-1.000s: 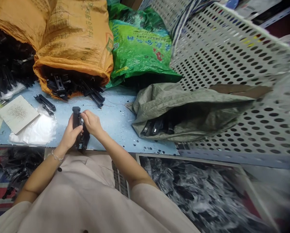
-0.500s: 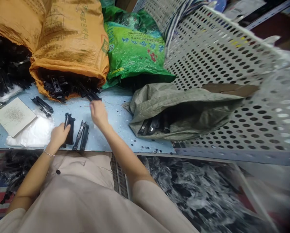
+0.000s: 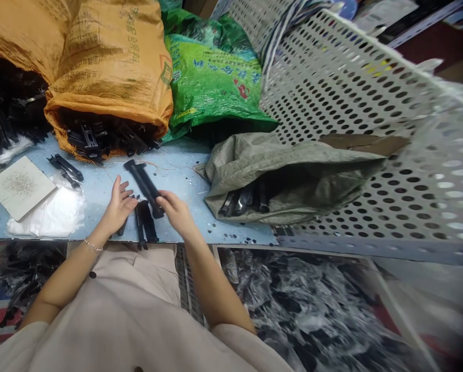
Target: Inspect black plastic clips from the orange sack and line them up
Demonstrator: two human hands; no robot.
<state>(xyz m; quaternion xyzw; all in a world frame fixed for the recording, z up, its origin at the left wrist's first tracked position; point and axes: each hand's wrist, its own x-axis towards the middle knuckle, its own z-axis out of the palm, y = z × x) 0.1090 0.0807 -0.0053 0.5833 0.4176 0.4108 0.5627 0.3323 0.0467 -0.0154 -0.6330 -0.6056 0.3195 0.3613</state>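
Note:
My right hand (image 3: 176,211) grips one end of a long black plastic part (image 3: 144,182), which slants up and to the left above the blue tabletop (image 3: 193,199). To its left, my left hand (image 3: 119,207) has its fingers spread and holds nothing. Several more black parts (image 3: 146,225) lie side by side at the table's front edge, between and below the hands; my left hand hides some of them. Behind the hands, an orange woven sack (image 3: 115,88) lies with its mouth toward me, filled with similar black parts (image 3: 90,138).
At left are white plastic bags (image 3: 47,212) under a square white plate (image 3: 21,187), beside loose black parts (image 3: 65,169). A green sack (image 3: 216,82) stands behind. On the right, a grey-green sack (image 3: 293,160) holding black parts leans against a perforated white panel (image 3: 351,77).
My right hand has come back from the orange sack's mouth with a black part. My left hand has let go of its part and moved right, opening; the parts on the table sit closer together.

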